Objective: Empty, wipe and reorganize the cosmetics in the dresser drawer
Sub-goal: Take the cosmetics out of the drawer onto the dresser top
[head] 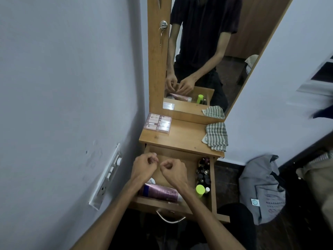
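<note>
Low in the frame, the drawer stands open, tube and bottles inside. Above it, left hand and right hand hover curled — apparently empty. Emptying step; next, lift items toward the cloth on top.

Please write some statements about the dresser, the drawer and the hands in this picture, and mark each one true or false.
1. The drawer is pulled open. True.
2. The checked cloth lies inside the drawer. False: it lies on the dresser top.
3. The lime-green cap is at the drawer's right side. True.
4. The pink tube stands upright. False: it lies on its side.
5. The left hand and right hand have curled fingers. True.
</note>
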Available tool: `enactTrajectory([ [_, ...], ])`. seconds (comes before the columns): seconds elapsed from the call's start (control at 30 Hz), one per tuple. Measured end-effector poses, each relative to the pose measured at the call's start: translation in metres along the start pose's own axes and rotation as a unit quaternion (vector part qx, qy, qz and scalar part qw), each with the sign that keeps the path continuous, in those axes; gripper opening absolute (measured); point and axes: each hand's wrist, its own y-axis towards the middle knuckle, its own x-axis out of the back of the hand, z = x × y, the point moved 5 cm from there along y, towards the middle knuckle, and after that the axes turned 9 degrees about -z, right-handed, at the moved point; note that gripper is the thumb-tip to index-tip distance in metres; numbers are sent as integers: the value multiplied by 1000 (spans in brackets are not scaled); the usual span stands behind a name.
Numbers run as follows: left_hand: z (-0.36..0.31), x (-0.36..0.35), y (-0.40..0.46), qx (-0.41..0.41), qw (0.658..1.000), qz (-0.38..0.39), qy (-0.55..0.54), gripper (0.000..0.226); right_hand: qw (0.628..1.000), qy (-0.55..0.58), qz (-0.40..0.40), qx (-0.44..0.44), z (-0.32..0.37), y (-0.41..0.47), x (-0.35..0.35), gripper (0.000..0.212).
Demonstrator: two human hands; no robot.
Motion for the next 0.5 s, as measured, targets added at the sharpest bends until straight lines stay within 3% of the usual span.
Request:
enactTrajectory([
  [0.17, 13, -2, -19, -22, 995, 36, 94, 17, 990, -93, 100, -19, -19, -22, -6, 25],
  [0.27, 17, 2, -23, -28, 988, 72, 135, 23, 972, -143, 183, 18, -20, -33, -15, 33],
  [0.5, 30, 16, -24, -13, 986, 91, 140, 22, 959, -193, 199, 52, -15, -40, -24, 46],
])
